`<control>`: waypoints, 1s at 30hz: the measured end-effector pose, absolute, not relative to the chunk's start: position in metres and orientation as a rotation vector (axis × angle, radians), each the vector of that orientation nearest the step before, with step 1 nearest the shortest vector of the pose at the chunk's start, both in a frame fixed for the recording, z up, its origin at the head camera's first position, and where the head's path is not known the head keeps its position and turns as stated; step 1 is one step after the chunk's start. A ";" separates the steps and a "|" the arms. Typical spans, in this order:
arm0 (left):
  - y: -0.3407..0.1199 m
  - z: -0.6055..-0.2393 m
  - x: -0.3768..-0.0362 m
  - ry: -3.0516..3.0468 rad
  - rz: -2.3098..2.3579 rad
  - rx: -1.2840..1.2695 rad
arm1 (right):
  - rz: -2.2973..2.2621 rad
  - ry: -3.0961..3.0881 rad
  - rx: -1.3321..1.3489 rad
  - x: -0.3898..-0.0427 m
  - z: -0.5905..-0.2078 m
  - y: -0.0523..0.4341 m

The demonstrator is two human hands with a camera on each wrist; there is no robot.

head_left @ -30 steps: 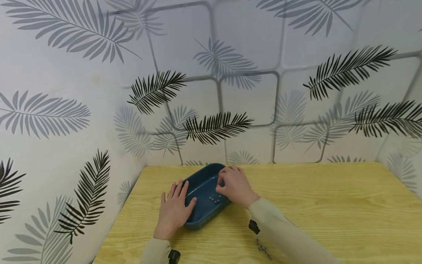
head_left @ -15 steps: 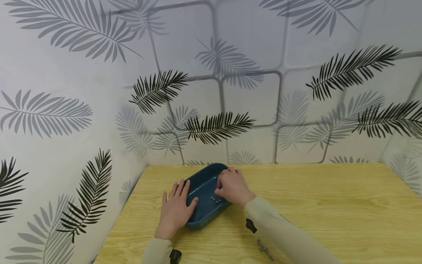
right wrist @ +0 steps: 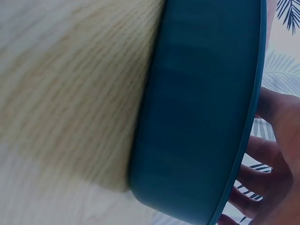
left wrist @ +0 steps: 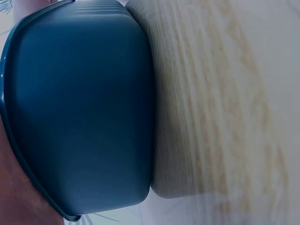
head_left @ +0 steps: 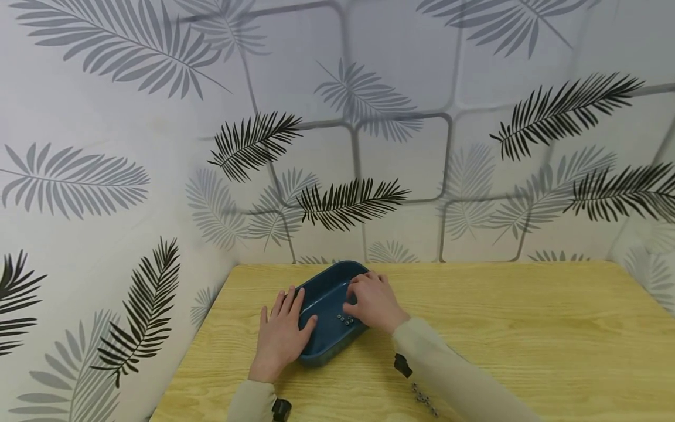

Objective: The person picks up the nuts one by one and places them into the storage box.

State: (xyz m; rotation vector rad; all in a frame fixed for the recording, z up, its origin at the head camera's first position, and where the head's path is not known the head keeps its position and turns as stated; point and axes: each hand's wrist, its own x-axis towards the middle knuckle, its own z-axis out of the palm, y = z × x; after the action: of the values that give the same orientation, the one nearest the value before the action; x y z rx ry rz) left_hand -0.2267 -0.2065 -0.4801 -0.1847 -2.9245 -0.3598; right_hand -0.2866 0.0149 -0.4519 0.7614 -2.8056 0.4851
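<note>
A dark blue oblong tray stands on the wooden table near its far left corner, with several small metal nuts on its floor. My left hand lies flat beside the tray's left wall with straight fingers, thumb touching the rim. My right hand rests over the tray's right rim, its fingers spread and loosely curled inside, thumb near the nuts. I see nothing in that hand. The wrist views show mostly the tray's outer wall.
A few loose metal nuts lie on the table near the front edge, beside my right sleeve. Leaf-patterned walls close in the table's far and left sides. Bare tabletop stretches to the right.
My right hand has shifted slightly left, further over the tray. The left hand and the tray have stayed put.
</note>
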 end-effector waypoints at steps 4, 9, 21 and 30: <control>-0.206 -0.481 -0.227 -2.923 -0.351 -0.178 | 0.552 -2.774 0.777 -0.283 -0.455 0.022; -0.205 -0.481 -0.228 -2.923 -0.350 -0.165 | 0.610 -2.719 0.797 -0.278 -0.457 0.031; -0.206 -0.481 -0.229 -2.918 -0.369 -0.171 | 0.661 -2.666 0.789 -0.269 -0.456 0.048; -0.206 -0.479 -0.230 -2.940 -0.372 -0.180 | 0.705 -2.659 0.761 -0.260 -0.458 0.061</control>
State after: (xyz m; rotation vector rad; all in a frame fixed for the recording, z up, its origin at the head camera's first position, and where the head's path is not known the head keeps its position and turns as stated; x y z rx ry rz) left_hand -0.2295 -0.2057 -0.4787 -0.1800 -2.9398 -0.3720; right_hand -0.2602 0.0613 -0.4577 0.7609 -2.6595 0.7049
